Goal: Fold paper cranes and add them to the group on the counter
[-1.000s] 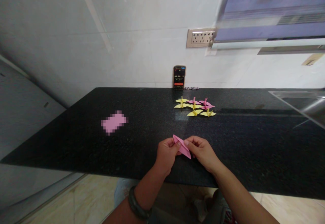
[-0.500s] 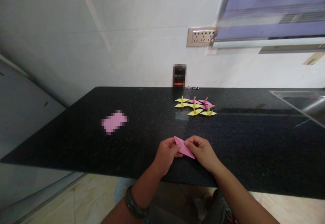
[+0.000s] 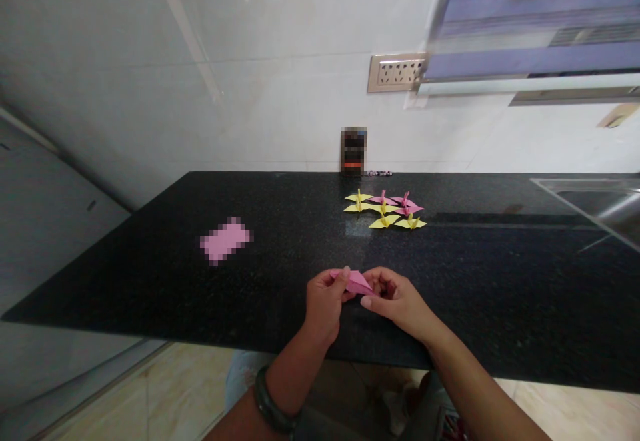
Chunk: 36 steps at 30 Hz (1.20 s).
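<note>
Pinches a folded pink paper (image 3: 358,282) in the left hand (image 3: 323,302), thumb laid over it, fingers behind, clamped toward the paper's left end. Points the other end rightward and slightly nearer the body, at the gap of the right hand (image 3: 405,304). Holds the right hand loose, thumb parted from the curled fingers, right beside that pointed tip. Perhaps touches the tip with a right fingertip; too small to tell from here. Has both hands close together over the near part of a dark counter (image 3: 280,247), paper between them. Wears a dark bangle (image 3: 273,404) on the left forearm, behind the hand.

Faces five yellow cranes (image 3: 384,221) and three pink cranes (image 3: 411,210) beyond the right hand, well apart from it, grouped close. Past these, has an upright dark device (image 3: 354,151), screen pixelated, against the pale wall (image 3: 275,114), with a beaded strap (image 3: 381,173) just to its right. Shows pink paper on the counter (image 3: 225,241), also pixelated, well left of the left hand and farther out. Has a metal sink (image 3: 613,211) far to the right of the right hand.
</note>
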{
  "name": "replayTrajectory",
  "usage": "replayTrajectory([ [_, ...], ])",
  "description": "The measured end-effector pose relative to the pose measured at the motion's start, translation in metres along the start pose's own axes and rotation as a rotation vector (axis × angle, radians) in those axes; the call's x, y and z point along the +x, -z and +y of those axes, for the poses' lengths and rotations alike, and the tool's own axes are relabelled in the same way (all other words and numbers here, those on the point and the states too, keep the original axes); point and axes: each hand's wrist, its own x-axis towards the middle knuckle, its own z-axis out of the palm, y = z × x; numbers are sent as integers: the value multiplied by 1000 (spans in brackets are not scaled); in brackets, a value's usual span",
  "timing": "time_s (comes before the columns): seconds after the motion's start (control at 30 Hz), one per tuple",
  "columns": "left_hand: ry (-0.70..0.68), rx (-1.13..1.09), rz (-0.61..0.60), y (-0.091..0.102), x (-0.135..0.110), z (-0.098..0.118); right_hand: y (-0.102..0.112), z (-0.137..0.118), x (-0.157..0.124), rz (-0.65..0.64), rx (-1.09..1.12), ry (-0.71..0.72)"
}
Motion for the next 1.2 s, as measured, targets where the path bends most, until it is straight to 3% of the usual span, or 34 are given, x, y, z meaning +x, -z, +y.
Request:
replayTrajectory([
  [0.17, -1, 6, -10, 0, -2, 1, -2, 10, 2, 156, 4, -6],
  [0.37, 73, 259, -126, -4, -4, 4, 0, 12, 4, 319, 36, 12],
  [0.57, 125, 330, -261, -5, -4, 9, -6, 7, 4, 251, 81, 45],
  [0.8, 58, 361, -415, -1, -2, 8, -6, 12, 6, 234, 76, 36],
  [1.03, -32, 426, -248, -3, -2, -2, -6, 10, 6, 223, 80, 32],
  [1.2, -55, 467, -228, -3, -2, -7, -7, 7, 6, 236, 107, 34],
])
